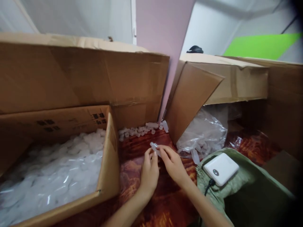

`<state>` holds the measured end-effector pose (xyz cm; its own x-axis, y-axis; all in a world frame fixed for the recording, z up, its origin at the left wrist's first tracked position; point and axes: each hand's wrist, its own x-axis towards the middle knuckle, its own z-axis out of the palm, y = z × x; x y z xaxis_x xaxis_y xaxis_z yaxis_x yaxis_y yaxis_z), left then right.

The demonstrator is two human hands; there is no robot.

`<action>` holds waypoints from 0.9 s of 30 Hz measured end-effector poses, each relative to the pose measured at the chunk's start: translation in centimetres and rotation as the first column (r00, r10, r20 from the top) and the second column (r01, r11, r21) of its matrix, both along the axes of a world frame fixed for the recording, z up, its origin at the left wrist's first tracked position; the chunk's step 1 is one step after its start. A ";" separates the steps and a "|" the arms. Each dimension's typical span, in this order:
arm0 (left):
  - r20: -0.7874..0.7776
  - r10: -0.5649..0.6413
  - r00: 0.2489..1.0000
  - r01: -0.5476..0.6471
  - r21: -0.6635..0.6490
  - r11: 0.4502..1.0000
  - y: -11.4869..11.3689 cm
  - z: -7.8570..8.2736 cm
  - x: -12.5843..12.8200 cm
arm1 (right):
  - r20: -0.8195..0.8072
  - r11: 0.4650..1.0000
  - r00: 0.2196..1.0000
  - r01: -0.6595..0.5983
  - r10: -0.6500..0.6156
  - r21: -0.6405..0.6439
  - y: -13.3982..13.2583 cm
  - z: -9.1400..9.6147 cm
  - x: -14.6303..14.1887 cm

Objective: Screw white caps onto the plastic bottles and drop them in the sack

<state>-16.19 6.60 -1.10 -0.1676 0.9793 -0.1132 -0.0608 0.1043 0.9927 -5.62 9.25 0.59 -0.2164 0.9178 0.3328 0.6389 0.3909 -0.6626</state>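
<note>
Both hands meet over a red-brown patterned surface. My left hand (149,171) and my right hand (174,164) pinch a small clear plastic piece (155,147) between their fingertips. Just beyond them a row of several similar small clear pieces (139,130) lies along the foot of a cardboard wall. An open cardboard box (107,170) at my left holds a heap of white translucent pieces (52,170).
A crumpled clear plastic bag (203,135) with a few pieces lies under the flap of a second cardboard box (227,82) at right. A white power bank (220,168) with a black cable rests on green cloth (246,195) at lower right.
</note>
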 end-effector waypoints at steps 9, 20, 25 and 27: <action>-0.021 0.042 0.999 -0.042 0.019 0.999 0.0 0.3 -0.1 | 0.103 0.986 0.985 0.125 -0.137 0.112 3.9 1.4 -1.4; -0.023 0.059 0.998 -0.058 0.036 0.998 -0.2 0.5 -0.4 | 0.463 0.954 0.834 0.255 -0.300 0.159 11.8 -1.7 -1.2; 0.044 0.127 0.991 -0.128 0.026 0.991 -0.3 0.1 -0.3 | 0.460 0.975 0.861 0.168 -0.218 0.147 7.3 -1.8 0.5; 0.041 0.174 0.984 -0.176 0.046 0.983 -0.4 -0.1 -0.2 | 0.424 0.983 0.890 0.123 -0.171 0.138 5.4 -1.2 1.5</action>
